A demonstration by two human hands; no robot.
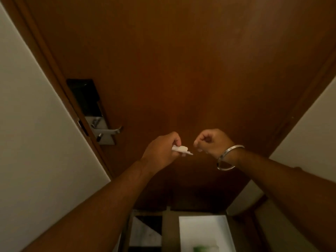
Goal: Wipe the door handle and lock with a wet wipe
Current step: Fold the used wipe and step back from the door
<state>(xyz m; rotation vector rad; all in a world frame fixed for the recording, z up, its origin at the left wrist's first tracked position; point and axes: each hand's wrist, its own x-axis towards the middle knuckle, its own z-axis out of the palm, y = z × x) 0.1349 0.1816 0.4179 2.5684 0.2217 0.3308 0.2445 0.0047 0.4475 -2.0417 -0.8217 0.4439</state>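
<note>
A brown wooden door [181,70] fills the view. At its left edge sits a black electronic lock panel [84,97] above a silver plate with a lever handle [109,131]. My left hand [161,151] is closed on a small crumpled white wet wipe [181,149], held in front of the door to the right of and below the handle, not touching it. My right hand [212,142], with a silver bangle on the wrist, hovers just right of the wipe with fingers curled and nothing in them.
Pale walls flank the door on the left [27,124] and right [309,133]. Below, at the bottom of the view, a white box-like surface [203,231] with something green on it stands beside a dark opening.
</note>
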